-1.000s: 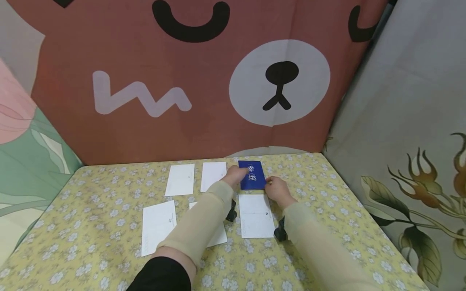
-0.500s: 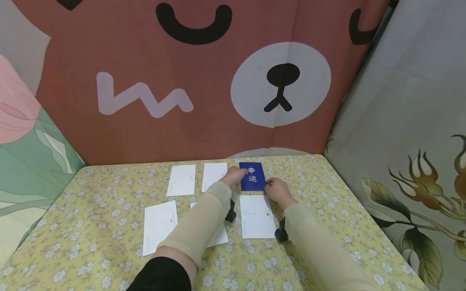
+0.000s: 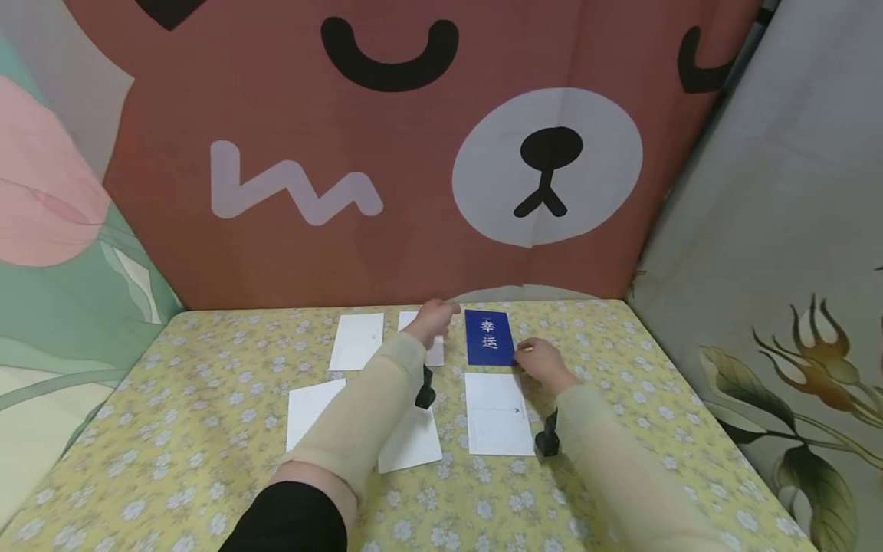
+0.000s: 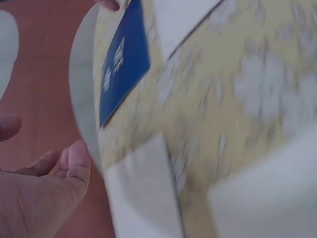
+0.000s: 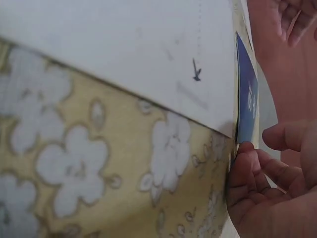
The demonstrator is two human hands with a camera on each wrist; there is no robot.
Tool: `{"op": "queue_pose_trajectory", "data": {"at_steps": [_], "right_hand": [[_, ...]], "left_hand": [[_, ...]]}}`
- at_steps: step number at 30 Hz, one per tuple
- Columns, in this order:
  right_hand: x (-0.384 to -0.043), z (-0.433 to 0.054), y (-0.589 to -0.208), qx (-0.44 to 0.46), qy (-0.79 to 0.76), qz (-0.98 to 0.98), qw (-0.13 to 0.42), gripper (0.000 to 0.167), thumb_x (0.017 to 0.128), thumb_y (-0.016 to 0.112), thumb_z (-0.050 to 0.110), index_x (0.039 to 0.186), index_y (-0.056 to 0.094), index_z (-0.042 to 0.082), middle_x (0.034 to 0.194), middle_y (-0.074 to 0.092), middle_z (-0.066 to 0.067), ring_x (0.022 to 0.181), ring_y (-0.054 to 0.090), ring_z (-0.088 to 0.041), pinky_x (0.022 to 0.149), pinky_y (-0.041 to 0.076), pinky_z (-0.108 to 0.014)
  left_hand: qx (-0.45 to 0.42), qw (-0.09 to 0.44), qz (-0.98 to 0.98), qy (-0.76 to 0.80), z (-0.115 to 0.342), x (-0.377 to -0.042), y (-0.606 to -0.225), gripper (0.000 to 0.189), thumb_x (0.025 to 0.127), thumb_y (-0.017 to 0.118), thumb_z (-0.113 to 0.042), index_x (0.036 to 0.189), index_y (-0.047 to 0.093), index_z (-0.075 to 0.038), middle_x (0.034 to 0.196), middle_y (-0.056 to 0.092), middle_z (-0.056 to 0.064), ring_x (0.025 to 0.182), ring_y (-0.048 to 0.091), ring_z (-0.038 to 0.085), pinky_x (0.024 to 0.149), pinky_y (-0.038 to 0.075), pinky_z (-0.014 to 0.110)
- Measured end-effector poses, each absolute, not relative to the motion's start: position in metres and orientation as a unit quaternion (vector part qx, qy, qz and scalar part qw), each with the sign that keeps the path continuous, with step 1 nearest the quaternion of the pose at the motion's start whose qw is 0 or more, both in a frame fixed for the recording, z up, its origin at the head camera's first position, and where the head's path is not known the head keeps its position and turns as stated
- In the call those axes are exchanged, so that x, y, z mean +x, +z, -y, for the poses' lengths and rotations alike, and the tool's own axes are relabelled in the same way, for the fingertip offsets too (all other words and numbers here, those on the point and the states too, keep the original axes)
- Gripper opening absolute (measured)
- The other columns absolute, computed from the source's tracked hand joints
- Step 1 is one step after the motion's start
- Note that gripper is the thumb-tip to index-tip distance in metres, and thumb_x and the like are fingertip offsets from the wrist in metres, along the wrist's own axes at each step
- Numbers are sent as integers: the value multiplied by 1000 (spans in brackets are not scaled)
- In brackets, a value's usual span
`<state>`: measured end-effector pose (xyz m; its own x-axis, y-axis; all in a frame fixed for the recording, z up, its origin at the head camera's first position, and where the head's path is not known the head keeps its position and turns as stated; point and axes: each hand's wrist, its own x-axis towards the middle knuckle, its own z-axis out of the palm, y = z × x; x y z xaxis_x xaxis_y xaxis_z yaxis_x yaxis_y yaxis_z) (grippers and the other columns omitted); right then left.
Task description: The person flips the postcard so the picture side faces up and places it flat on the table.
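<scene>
A dark blue card (image 3: 488, 351) with two light printed characters lies flat in the back row, at its right end. My left hand (image 3: 431, 322) hovers above a white card (image 3: 437, 354) to the left of it, fingers loosely bent and holding nothing. In the left wrist view, a gap separates that hand (image 4: 49, 191) from the blue card (image 4: 124, 59). My right hand (image 3: 545, 362) is at the blue card's near right corner. In the right wrist view, its fingertips (image 5: 247, 153) touch the corner while the thumb stands apart from them.
Another white card (image 3: 357, 342) lies farther left in the back row. Three white cards form the front row: left (image 3: 310, 406), middle (image 3: 412, 443) and right (image 3: 500, 418). The yellow floral tablecloth (image 3: 207, 399) ends at a brown bear-print backdrop (image 3: 386, 253).
My left hand has come off the blue card's left side and risen leftward over the neighbouring white card. My right hand stays at the corner. The head view has shifted slightly left.
</scene>
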<state>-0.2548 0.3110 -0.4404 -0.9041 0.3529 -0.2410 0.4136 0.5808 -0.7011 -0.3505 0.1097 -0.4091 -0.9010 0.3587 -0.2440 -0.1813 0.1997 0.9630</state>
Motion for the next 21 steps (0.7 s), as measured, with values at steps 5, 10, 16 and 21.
{"op": "queue_pose_trajectory", "data": {"at_steps": [5, 10, 16, 21], "right_hand": [[-259, -310, -438, 203, -417, -885, 27, 38, 103, 55, 15, 134, 58, -7, 101, 69, -18, 91, 65, -28, 78, 54, -39], [-261, -306, -432, 177, -421, -889, 23, 34, 102, 56, 14, 129, 59, -7, 100, 68, -17, 92, 65, -27, 74, 54, -35], [-258, -292, -425, 157, -435, -886, 26, 36, 104, 55, 13, 133, 58, -8, 107, 68, -22, 98, 66, -30, 81, 57, -37], [-258, -278, -418, 135, -462, -876, 34, 39, 105, 54, 13, 136, 55, -10, 118, 65, -26, 104, 66, -33, 87, 57, -40]], "left_hand": [[52, 204, -740, 639, -83, -358, -397, 50, 108, 51, -22, 151, 46, 4, 158, 41, 19, 145, 38, 40, 113, 40, 46], [32, 197, -746, 635, -60, -363, -392, 54, 107, 52, -24, 153, 42, 3, 159, 38, 19, 146, 35, 40, 115, 37, 48], [21, 210, -749, 628, -41, -367, -394, 60, 106, 52, -26, 156, 37, 4, 163, 32, 18, 147, 32, 38, 117, 34, 49], [9, 205, -748, 631, -24, -368, -395, 62, 107, 50, -28, 159, 32, 1, 166, 26, 18, 149, 27, 36, 118, 31, 48]]}}
